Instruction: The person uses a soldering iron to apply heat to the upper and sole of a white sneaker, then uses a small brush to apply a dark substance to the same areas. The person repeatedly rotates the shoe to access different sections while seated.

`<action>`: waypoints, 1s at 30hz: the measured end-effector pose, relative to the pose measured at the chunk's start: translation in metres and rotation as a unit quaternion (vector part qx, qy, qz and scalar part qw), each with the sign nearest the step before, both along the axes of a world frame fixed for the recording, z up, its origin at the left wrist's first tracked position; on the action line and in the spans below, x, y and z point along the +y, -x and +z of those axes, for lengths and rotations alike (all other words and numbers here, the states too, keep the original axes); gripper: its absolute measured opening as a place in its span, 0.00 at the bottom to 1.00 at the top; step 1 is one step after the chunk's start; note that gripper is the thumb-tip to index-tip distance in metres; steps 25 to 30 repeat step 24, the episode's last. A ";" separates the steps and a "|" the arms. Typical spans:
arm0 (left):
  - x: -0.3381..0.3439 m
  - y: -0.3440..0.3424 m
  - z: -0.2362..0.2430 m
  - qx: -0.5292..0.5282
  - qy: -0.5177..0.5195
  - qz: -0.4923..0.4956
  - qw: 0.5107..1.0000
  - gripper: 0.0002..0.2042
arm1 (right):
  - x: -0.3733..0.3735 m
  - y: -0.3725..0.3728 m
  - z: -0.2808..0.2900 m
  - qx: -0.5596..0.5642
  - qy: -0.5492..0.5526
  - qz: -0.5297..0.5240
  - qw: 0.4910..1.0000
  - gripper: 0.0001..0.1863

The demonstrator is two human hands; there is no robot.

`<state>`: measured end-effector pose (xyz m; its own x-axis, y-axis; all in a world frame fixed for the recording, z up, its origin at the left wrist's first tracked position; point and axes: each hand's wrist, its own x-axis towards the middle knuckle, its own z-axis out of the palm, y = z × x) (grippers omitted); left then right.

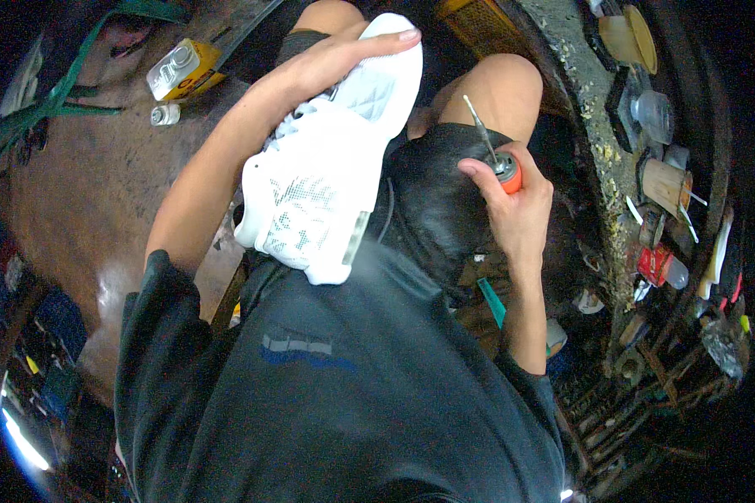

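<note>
My left hand (352, 60) grips a white sneaker (319, 155) by its toe end, with the thumb laid over the edge of the sole. The shoe lies tilted on its side across my left thigh, heel toward my body, its laces beside my forearm. My right hand (518, 197) is closed around an awl-like tool (505, 166) with an orange handle, a grey collar and a thin shaft pointing up and left. It is held above my right thigh, apart from the shoe. A dark covering (432, 193) lies over that thigh.
At the left, a yellow-and-white container (184, 69) and a small white bottle (164, 115) rest on the brown surface (84, 210), near green straps (63, 109). A rough ledge (600, 159) runs along my right, with a beige cup (664, 184) and a red-and-clear container (658, 266) beyond.
</note>
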<state>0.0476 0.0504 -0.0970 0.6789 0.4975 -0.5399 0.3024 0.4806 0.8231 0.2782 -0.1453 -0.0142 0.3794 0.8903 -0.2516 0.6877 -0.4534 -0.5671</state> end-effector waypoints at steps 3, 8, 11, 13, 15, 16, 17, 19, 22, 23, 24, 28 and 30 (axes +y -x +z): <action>-0.013 -0.007 -0.004 -0.004 -0.074 0.054 0.996 0.38 | 0.004 -0.017 0.009 0.188 0.078 -0.061 0.977 0.28; -0.015 0.003 0.005 -0.046 0.047 0.050 0.997 0.38 | -0.002 -0.025 0.034 0.385 0.029 0.032 0.922 0.58; -0.020 0.004 0.014 -0.063 0.072 0.066 0.993 0.36 | -0.009 -0.012 0.031 0.426 -0.051 0.020 0.903 0.63; -0.026 0.000 0.017 -0.073 0.048 0.076 0.993 0.38 | -0.012 -0.009 0.029 0.440 -0.046 0.020 0.897 0.69; -0.026 0.001 0.019 -0.059 0.031 0.048 0.997 0.46 | -0.017 -0.003 0.023 0.458 -0.032 0.005 0.888 0.70; -0.027 0.001 0.020 -0.051 0.014 0.040 0.998 0.48 | -0.018 0.001 0.019 0.472 -0.040 -0.002 0.881 0.66; -0.029 0.000 0.021 -0.052 -0.003 0.032 0.998 0.50 | -0.016 0.005 0.014 0.440 -0.047 0.008 0.897 0.63; -0.031 -0.005 0.021 -0.033 -0.070 0.033 0.996 0.49 | -0.012 0.012 0.003 0.386 -0.052 0.011 0.921 0.57; -0.031 -0.015 0.023 0.012 -0.219 -0.001 0.976 0.48 | -0.006 0.027 -0.009 0.384 -0.101 -0.048 0.917 0.46; -0.028 -0.013 0.027 0.060 -0.254 -0.038 0.965 0.48 | -0.002 0.031 -0.013 0.385 -0.122 -0.064 0.912 0.45; -0.023 -0.007 0.034 0.107 -0.290 -0.076 0.948 0.49 | 0.003 0.032 -0.013 0.415 -0.131 -0.066 0.898 0.46; -0.023 -0.007 0.034 0.107 -0.290 -0.076 0.948 0.49 | 0.003 0.032 -0.013 0.415 -0.131 -0.066 0.898 0.46; -0.023 -0.007 0.034 0.107 -0.290 -0.076 0.948 0.49 | 0.003 0.032 -0.013 0.415 -0.131 -0.066 0.898 0.46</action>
